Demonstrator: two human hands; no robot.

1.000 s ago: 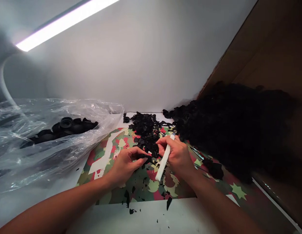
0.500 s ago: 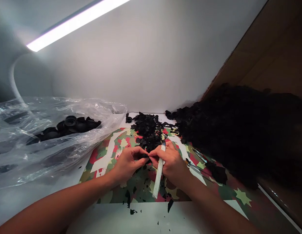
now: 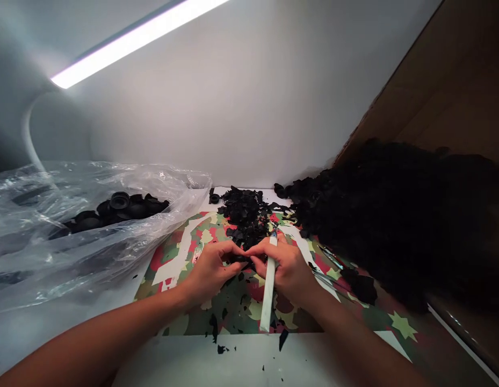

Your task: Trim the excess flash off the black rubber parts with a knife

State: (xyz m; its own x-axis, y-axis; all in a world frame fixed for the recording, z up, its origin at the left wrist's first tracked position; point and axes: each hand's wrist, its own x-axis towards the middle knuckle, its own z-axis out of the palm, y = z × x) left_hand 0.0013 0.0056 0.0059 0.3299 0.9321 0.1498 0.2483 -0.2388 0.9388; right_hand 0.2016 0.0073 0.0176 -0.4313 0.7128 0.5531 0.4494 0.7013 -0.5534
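My left hand (image 3: pixel 212 269) is closed, its thumb and fingers curled around a small black rubber-looking part (image 3: pixel 238 260) that the fingers mostly hide. Fingertips of both hands meet at this part. A slim tool with a long white handle (image 3: pixel 267 301) is held in my right hand (image 3: pixel 289 271), its butt end pointing toward me; the working end is too small to name. Just beyond the hands lies a heap of black scraps (image 3: pixel 243 207). Smaller black flakes (image 3: pixel 214 325) are scattered below them on the patterned sheet (image 3: pixel 180 317).
At left, a clear plastic bag (image 3: pixel 112 252) holds black round parts (image 3: pixel 119 201). A large black pile (image 3: pixel 378 215) spills from a cardboard box (image 3: pixel 426 91) at right. Tweezers-like metal tools (image 3: pixel 332 282) lie beside my right wrist. A lamp (image 3: pixel 140 40) shines overhead.
My right thumb has shifted down and apart from the left fingertips, and the white handle has swung slightly more upright. The view has shifted a little; both hands remain together.
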